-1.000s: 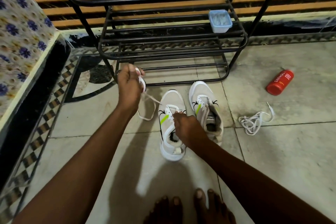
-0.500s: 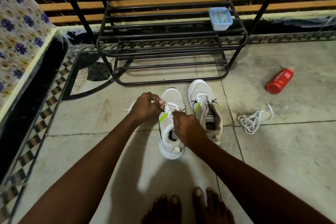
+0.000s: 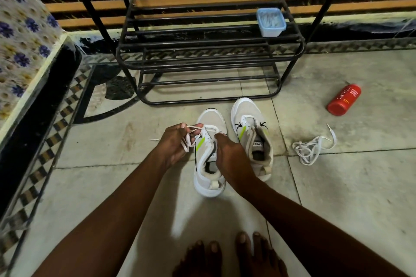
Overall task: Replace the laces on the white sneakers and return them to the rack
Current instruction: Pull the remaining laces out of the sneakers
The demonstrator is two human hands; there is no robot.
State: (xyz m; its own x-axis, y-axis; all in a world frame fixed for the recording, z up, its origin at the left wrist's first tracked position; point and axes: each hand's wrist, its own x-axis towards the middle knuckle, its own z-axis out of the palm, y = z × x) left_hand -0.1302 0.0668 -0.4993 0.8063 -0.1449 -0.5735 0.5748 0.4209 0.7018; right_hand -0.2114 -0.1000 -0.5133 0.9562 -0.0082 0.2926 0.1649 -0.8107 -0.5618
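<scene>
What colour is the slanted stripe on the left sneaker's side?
Neon yellow-green stripe on the left sneaker; the head view shows it best.

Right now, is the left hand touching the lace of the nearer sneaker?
Touching. The head view shows the left hand gripping the white lace, with strands looped over its fingers.

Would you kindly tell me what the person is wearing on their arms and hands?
Nothing is worn that I can see: no sleeves come into view, and the left hand and right hand carry no gloves, rings, watch or bracelet.
</scene>
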